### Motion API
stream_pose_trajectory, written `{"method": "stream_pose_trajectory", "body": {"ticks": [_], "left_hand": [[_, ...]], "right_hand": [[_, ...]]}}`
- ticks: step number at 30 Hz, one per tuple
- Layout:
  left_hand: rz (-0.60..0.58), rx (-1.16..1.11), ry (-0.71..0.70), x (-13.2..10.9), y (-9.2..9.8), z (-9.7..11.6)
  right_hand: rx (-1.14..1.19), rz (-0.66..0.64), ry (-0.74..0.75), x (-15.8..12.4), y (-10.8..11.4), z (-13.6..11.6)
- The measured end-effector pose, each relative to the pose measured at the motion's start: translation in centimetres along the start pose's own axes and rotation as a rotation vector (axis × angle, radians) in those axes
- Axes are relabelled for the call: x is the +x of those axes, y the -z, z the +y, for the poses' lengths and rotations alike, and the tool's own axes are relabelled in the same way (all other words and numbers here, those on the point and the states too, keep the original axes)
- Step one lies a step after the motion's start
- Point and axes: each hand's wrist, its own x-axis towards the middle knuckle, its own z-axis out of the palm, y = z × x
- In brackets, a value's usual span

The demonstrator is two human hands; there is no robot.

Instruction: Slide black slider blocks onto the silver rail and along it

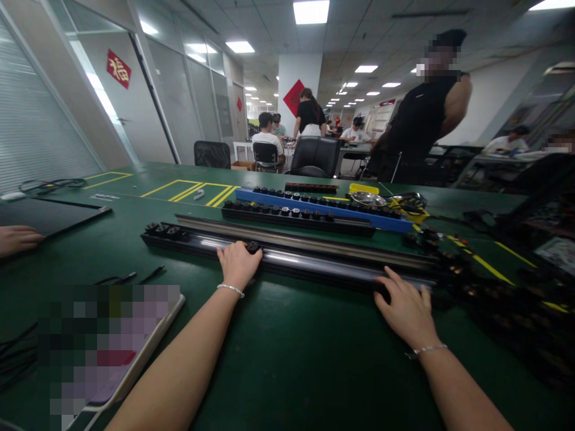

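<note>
A long black rail [309, 263] with a shiny channel lies across the green table [287, 359] in front of me. My left hand [238, 263] rests on its near edge, fingers curled around a small black knob-like part [253, 246]. My right hand [406, 305] lies on the rail further right, fingers spread flat over its edge. Small black parts [164, 230] sit at the rail's left end. Both wrists wear thin bracelets.
Behind lie a second black rail with knobs [296, 216] and a blue rail [323, 206], a metal dish [368, 198], and dark parts at right [494, 293]. A tablet [108, 353] lies near left. Another person's hand [18, 238] rests far left; a person in black [422, 120] stands beyond.
</note>
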Motion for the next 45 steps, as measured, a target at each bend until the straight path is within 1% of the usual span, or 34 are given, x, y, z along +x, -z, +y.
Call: {"method": "stream_pose_trajectory", "body": {"ticks": [24, 31, 37, 45], "left_hand": [[-0.038, -0.028, -0.066, -0.72, 0.01, 0.90], [-0.032, -0.051, -0.098, -0.79, -0.10, 0.99], [-0.005, -0.053, -0.144, -0.91, -0.32, 1.00], [-0.006, -0.047, -0.149, -0.93, -0.23, 0.98]], "right_hand": [[-0.007, 0.004, -0.006, -0.09, 0.03, -0.07], [-0.011, -0.017, -0.011, -0.03, 0.17, -0.08], [-0.006, -0.020, -0.012, -0.06, 0.23, -0.10], [-0.008, -0.004, -0.005, -0.02, -0.02, -0.01]]}}
